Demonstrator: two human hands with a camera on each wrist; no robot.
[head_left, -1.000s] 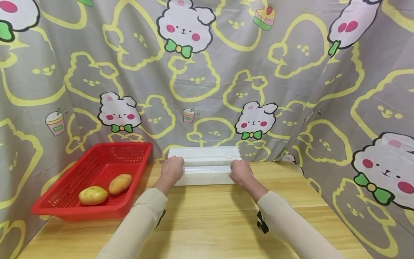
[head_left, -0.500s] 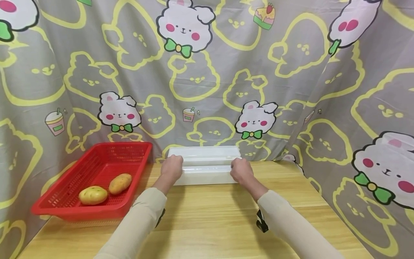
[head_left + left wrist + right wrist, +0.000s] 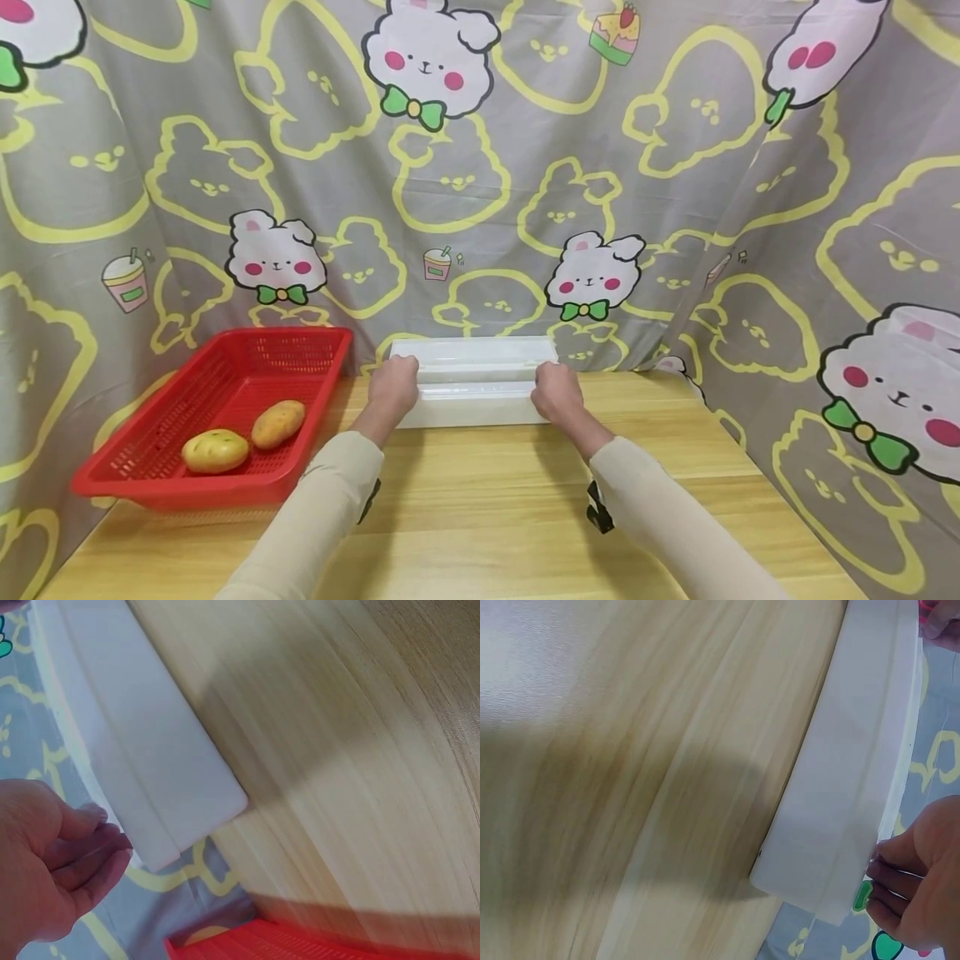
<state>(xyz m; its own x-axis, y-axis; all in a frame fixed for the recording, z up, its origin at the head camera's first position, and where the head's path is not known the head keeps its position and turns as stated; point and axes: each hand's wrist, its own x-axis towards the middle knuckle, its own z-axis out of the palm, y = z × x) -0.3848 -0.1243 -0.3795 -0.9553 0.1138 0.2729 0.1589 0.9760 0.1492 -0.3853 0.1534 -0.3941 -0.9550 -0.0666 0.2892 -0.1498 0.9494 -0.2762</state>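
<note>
1 wht box (image 3: 476, 411), long axis L-to-R: L hand (image 3: 393, 390), R hand (image 3: 557, 392) curled at ends, hold unclear.

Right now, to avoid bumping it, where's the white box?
In the head view, the white box sits far back on the table, between the left hand and right hand, right of the red basket.

"What hangs at the far side?"

"A grey cloth (image 3: 498, 250) in soft folds, which also lines the left and right."

"Printed with what?"

"Yellow animal outlines (image 3: 457, 182), white rabbit faces (image 3: 427, 62) with pink cheeks and green bows, pink cups (image 3: 126, 283), and a cake slice (image 3: 617, 35) high on the far side."

"And the furniture?"

"A pale wooden table (image 3: 480, 508), its grain running left to right, soft shadows across it and a sheen where light catches the surface."
</note>
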